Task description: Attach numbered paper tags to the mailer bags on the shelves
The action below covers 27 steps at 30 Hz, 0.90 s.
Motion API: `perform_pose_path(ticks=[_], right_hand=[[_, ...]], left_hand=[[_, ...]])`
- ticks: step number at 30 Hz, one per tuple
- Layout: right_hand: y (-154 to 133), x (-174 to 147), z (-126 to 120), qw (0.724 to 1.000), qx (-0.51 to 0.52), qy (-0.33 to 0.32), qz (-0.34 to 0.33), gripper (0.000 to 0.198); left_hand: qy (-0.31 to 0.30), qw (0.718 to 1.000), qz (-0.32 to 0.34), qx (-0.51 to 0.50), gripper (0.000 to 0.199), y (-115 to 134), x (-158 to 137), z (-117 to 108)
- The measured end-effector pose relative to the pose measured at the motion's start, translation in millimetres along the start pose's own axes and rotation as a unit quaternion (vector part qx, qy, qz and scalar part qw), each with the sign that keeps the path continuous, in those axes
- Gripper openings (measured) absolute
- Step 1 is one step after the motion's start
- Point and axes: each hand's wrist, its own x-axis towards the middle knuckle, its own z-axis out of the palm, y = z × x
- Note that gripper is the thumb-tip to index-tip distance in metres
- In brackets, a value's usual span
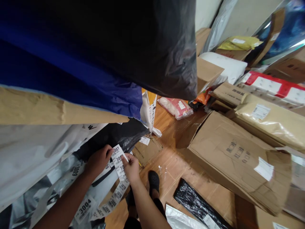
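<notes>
Both grips pinching numbered label strip (119, 173), left hand (98, 160), right hand (131, 168), black parcel bag (114, 136) behind

Legible numbering, lower left of frame

Label strip (118, 173) between both hands reads 3007 at its top end, 3018 and 3019 lower down; white stickers on grey bags read 3009 (75, 171) and 3004 (85, 206).

Dim, warm indoor light. Above the left hand (98, 160), the dark plastic bags (133, 44) fall into near-black shadow with a soft blue sheen. Far right of the right hand (132, 168), a bright glare streak (289, 47) burns out. Edges stretch and bend; the near parcels look soft.
</notes>
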Motion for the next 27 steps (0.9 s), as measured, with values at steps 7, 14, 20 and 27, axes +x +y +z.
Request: perform_pose_path(ticks=[7, 14, 20, 27], right_hand=[[-3, -1, -4, 1.000, 0.002, 0.008, 0.005, 0.028], [-3, -2, -4, 1.000, -0.020, 0.018, 0.008, 0.028], [5, -12, -11, 0.983, -0.138, 0.121, -0.025, 0.046], [17, -21, -54, 0.986, -0.084, 0.133, 0.050, 0.052]], left_hand=[[0.045, 0.999, 0.012, 0.013, 0.026, 2, -4, 5], [0.053, 0.996, 0.002, 0.071, 0.025, 9, -6, 3], [0.062, 0.990, -0.037, 0.122, 0.031, 20, -10, 7], [0.064, 0.993, -0.031, 0.095, 0.027, 21, -11, 5]])
